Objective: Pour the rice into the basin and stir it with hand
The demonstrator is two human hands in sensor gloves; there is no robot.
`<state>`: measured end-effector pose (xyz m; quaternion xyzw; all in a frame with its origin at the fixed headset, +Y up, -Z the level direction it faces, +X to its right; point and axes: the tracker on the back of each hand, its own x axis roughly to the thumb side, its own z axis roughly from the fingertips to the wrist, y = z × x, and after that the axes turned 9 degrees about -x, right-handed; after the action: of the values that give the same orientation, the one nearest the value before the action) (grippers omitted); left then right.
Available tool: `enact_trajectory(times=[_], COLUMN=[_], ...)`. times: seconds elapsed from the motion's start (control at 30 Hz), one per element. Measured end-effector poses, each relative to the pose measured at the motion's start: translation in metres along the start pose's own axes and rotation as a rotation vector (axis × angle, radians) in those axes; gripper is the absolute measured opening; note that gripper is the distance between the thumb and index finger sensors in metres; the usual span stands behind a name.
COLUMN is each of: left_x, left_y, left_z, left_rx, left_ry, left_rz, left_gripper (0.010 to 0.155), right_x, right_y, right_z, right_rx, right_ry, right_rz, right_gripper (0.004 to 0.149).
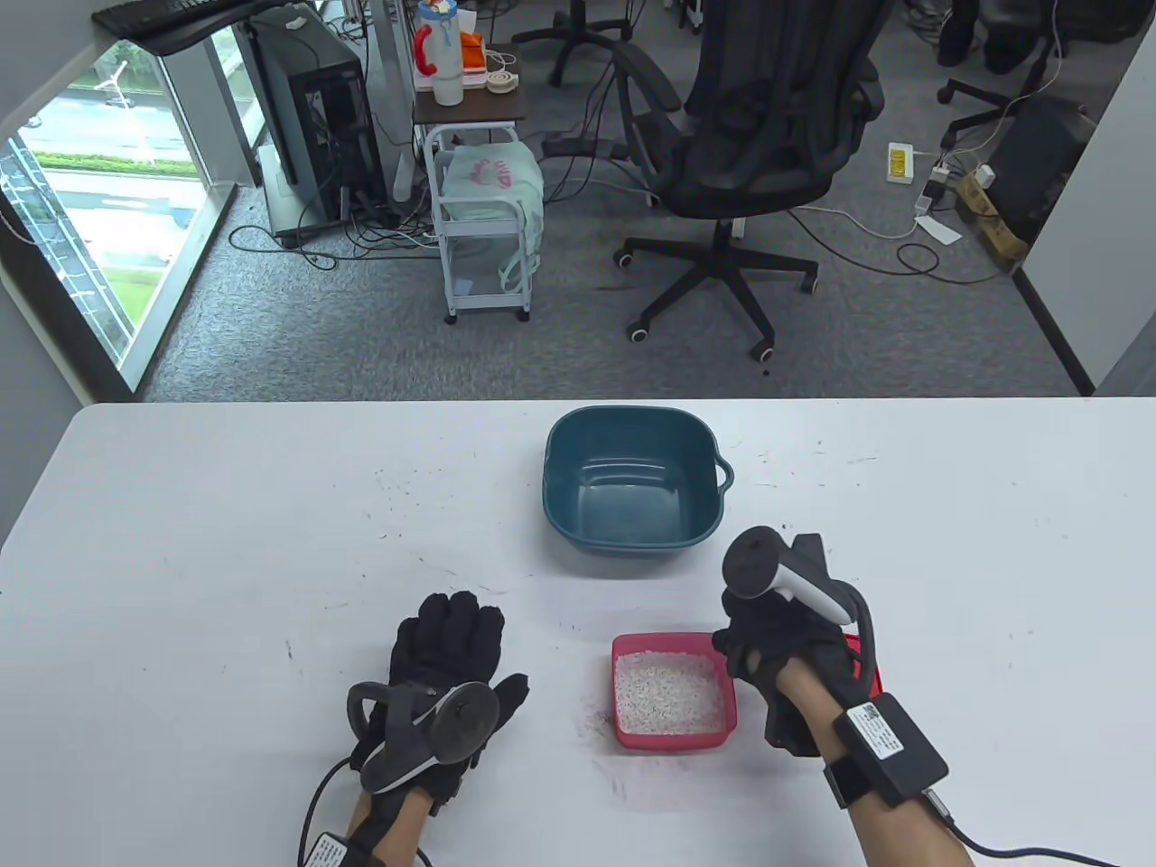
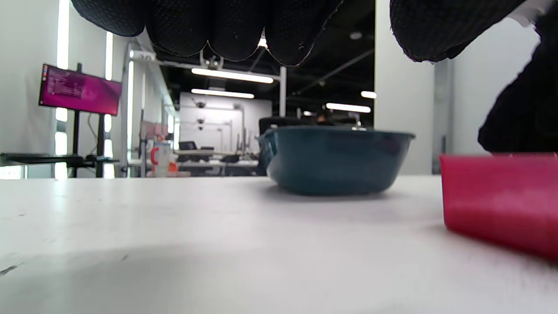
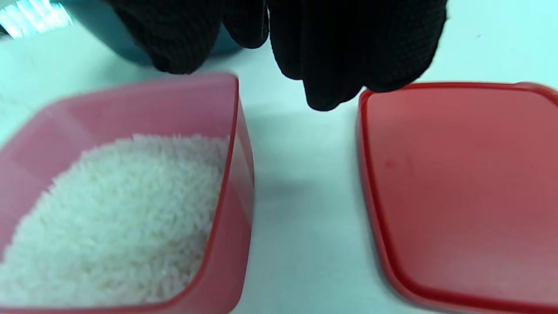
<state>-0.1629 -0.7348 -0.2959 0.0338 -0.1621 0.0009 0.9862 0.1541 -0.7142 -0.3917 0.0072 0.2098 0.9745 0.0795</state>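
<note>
A teal basin (image 1: 632,506) (image 2: 335,161) stands in the middle of the white table, with nothing in it that I can make out. Nearer me sits an uncovered red box (image 1: 673,739) (image 3: 235,209) (image 2: 497,196) about half full of white rice (image 1: 670,691) (image 3: 117,218). Its red lid (image 3: 457,183) (image 1: 872,670) lies flat to the box's right, mostly under my right hand. My right hand (image 1: 777,646) hovers over the gap between box and lid, its fingers (image 3: 331,52) hanging loosely curled and holding nothing. My left hand (image 1: 447,646) rests palm down, left of the box, fingers (image 2: 218,26) straight.
Behind the far table edge are a black office chair (image 1: 759,153), a white trolley (image 1: 483,226) and cables on the carpet. Small dark specks mark the table (image 1: 226,542) beside the box.
</note>
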Motion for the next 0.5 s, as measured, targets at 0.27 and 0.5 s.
enact_trajectory(times=[0.27,0.5], left_x=[0.009,0.009], left_y=[-0.013,-0.014], left_z=[-0.005,-0.004], left_rx=[-0.055,-0.062], left_ry=[-0.038,-0.038], left_rz=[-0.002,0.016], left_gripper=[0.08,0.08], right_x=[0.024,0.03], right_y=[0.025,0.019], right_z=[-0.035,-0.032], right_rx=[0.057,0.102], right_ry=[0.068,0.01], right_rz=[0.156,0.13], right_gripper=[0.058,0.048])
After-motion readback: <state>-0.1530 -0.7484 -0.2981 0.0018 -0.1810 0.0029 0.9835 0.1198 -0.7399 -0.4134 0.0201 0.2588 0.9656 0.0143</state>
